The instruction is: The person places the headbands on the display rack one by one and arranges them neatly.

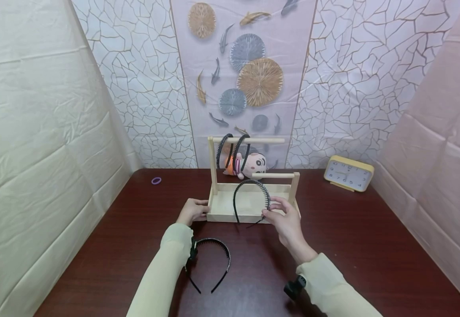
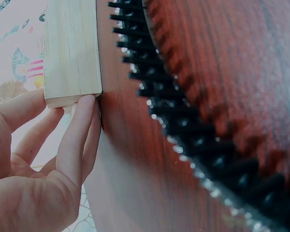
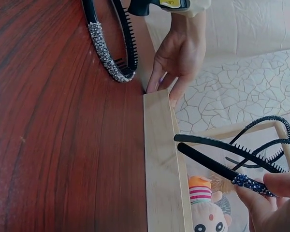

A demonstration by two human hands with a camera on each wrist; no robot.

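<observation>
My right hand [image 1: 287, 220] pinches a black toothed headband [image 1: 235, 198] by one side and holds it upright before a pale wooden stand [image 1: 230, 218]. The right wrist view shows glittery beads on this headband [image 3: 251, 183] beside the fingertips. My left hand [image 1: 192, 211] touches the stand's left end; up close in the left wrist view, nearly straight fingers [image 2: 70, 145] rest against the wooden end [image 2: 72, 101]. Two black headbands [image 1: 235, 149] hang on the stand's upper bar. Another headband [image 1: 227, 255], sparkly and toothed, lies on the table near my left forearm.
Behind the stand is a plush doll [image 1: 255, 163]. A shorter bar [image 1: 273, 175] sits low on the stand's right. On the dark red table [image 1: 352, 246], a purple ring [image 1: 156, 180] lies back left and a yellow clock [image 1: 348, 173] stands back right. Cloth surrounds the table.
</observation>
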